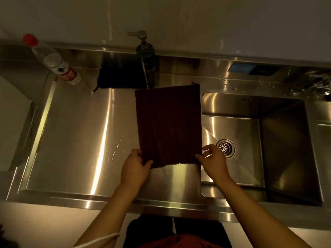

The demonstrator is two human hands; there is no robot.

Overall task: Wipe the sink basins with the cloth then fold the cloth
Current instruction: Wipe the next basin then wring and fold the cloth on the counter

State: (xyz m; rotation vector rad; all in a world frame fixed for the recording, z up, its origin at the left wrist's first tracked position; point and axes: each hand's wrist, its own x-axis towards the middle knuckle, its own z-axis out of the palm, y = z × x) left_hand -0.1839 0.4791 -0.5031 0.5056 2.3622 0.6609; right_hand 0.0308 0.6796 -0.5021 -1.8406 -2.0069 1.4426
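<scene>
A dark maroon cloth (pixel 169 125) lies flat as a tall rectangle on the steel surface just left of the deep sink basin (pixel 238 140). My left hand (pixel 135 165) pinches its near left corner. At the near right corner my right hand (pixel 213 159) pinches the cloth with thumb and fingertips, the other fingers lifted. The basin's round drain (pixel 225 148) shows just beyond my right hand. The shallow steel tray (pixel 80 131) spreads to the left of the cloth.
A dark pump dispenser bottle (pixel 146 59) stands behind the cloth. A dark blue cloth (pixel 118 77) lies at the back ledge. A clear bottle with a red cap (pixel 53 59) leans at the back left. Water drops (pixel 114 153) sit on the tray.
</scene>
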